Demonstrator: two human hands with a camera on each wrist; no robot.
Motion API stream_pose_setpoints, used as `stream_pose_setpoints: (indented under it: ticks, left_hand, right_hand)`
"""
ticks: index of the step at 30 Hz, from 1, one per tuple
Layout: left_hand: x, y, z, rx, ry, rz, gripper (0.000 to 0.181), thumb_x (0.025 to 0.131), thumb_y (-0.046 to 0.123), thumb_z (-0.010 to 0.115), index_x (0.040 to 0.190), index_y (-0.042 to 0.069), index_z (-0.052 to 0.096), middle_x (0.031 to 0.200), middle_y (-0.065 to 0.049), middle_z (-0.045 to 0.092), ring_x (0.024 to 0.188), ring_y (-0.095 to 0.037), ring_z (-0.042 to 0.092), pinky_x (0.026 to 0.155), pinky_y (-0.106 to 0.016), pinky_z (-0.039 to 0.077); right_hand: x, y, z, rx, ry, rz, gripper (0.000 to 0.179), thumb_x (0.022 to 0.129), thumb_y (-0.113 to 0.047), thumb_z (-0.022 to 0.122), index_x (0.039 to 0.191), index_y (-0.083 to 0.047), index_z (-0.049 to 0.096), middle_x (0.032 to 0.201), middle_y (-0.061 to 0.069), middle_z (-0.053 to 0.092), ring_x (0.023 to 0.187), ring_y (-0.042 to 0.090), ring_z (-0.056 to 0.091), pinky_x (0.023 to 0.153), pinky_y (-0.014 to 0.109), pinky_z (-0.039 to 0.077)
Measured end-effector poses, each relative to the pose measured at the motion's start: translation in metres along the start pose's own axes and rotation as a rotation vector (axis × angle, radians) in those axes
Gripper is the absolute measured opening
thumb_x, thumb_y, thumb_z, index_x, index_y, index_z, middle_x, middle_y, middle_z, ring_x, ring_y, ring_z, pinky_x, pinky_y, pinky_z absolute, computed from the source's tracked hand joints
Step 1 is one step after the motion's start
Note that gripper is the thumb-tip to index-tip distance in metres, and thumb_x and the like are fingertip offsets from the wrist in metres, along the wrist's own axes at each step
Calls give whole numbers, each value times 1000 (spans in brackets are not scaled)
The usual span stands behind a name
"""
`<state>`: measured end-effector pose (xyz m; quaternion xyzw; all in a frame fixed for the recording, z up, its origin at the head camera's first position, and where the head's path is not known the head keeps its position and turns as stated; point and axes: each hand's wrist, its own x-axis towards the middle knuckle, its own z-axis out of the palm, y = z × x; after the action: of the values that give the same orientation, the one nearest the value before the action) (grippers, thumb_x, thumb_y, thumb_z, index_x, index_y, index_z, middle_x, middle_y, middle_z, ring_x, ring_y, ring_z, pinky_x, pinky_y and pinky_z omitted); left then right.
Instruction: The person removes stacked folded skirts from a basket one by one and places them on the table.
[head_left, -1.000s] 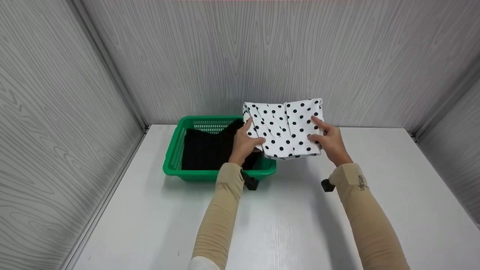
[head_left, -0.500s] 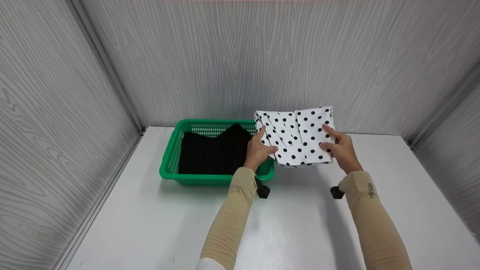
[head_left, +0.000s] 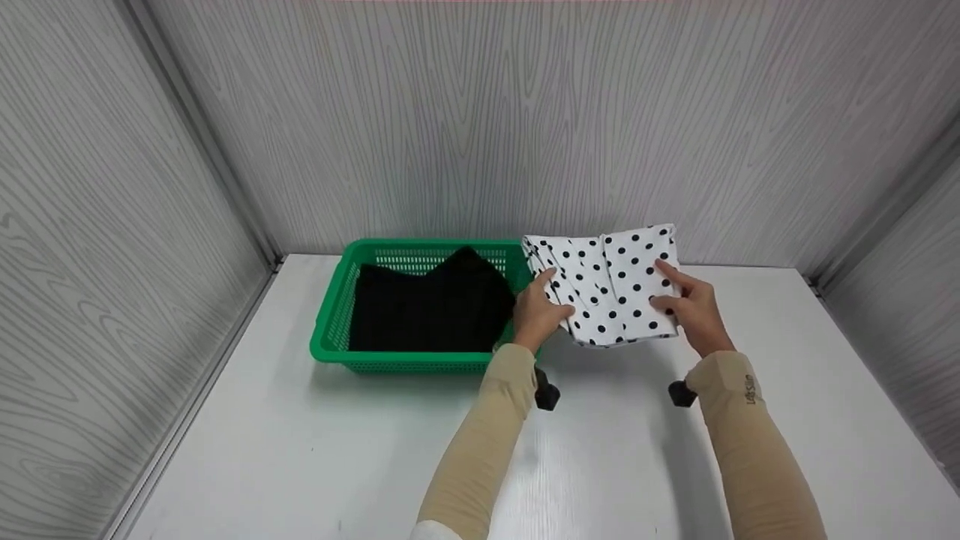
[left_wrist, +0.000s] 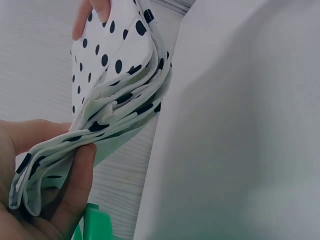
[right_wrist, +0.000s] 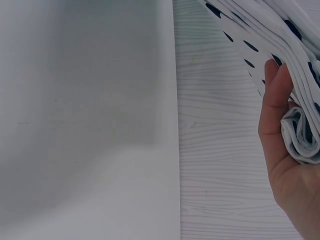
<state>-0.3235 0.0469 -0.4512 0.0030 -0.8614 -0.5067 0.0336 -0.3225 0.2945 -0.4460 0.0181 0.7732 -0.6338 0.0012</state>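
A white cloth with black polka dots (head_left: 622, 281), folded into a thick layered rectangle, is held up above the table just right of the basket. My left hand (head_left: 538, 315) pinches its left edge, thumb on top and fingers beneath. In the left wrist view the stacked folds of the dotted cloth (left_wrist: 120, 95) show between thumb and fingers. At the opposite edge my right hand (head_left: 694, 309) grips the cloth; the right wrist view shows its fingers (right_wrist: 274, 110) on the underside, beside a rolled layer.
A green plastic basket (head_left: 420, 358) stands at the back left of the white table (head_left: 592, 450). Black cloth (head_left: 427, 307) lies inside it. Grey wood-patterned panels (head_left: 480, 112) enclose the back and sides.
Both hands have carried the dotted cloth rightward and a little lower in the head view, off most of the basket. More of the black cloth now shows.
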Motion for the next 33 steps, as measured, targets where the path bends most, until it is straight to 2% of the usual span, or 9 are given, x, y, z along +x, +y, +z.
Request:
stream_pose_setpoints:
  ticks: [7,11,14,20,24,28,31,33]
  left_hand:
    - [-3,12,22,95,36,99,64,81,-6,74,142,7,59,133,-12,64,109,-22,63,86,-33,52]
    - [-3,13,33,114,60,137,62,79,-8,74,139,5,61,125,-13,68,104,-23,64,86,-34,52]
    - [-4,11,40,80,69,107,62,78,-10,74,137,6,63,125,-12,68,106,-22,64,89,-34,51]
    - [-6,8,55,-15,70,-5,64,77,-12,70,138,5,62,131,-12,65,105,-23,61,93,-36,50]
    - [-9,2,65,-51,84,-59,65,77,-14,68,139,5,61,133,-13,64,110,-24,61,95,-38,50]
    - [-11,-8,75,-64,62,-88,66,79,-13,68,141,4,58,136,-14,62,122,-27,59,100,-39,47]
    - [-13,-14,81,-67,49,-84,64,81,-12,68,142,3,56,137,-16,61,126,-29,57,102,-39,46]
    - [-13,-19,83,-66,61,-73,63,80,-13,68,140,2,57,134,-17,62,124,-30,57,102,-39,47]
  right_hand:
    - [3,1,-8,39,25,-16,74,90,11,61,156,-13,37,159,19,34,116,12,55,85,16,51]
    - [4,3,-10,46,32,-20,74,90,10,62,156,-13,37,159,19,35,119,14,54,86,17,51]
    - [4,7,-12,46,28,-6,73,91,9,62,156,-13,37,160,19,33,118,14,54,85,17,50]
    - [4,20,-14,60,7,1,72,93,8,61,156,-13,35,161,20,30,114,10,56,84,18,52]
    - [5,28,-12,36,3,12,72,93,9,59,157,-12,34,162,18,28,128,18,51,87,18,51]
    - [7,37,-11,19,-5,49,72,94,11,56,157,-12,32,166,14,19,146,27,31,106,25,40]
    - [10,42,-10,14,-9,55,71,93,12,54,157,-10,31,166,13,15,151,29,20,117,35,27]
    - [12,45,-9,7,-13,58,71,93,13,53,157,-10,31,166,14,14,152,29,17,120,41,21]
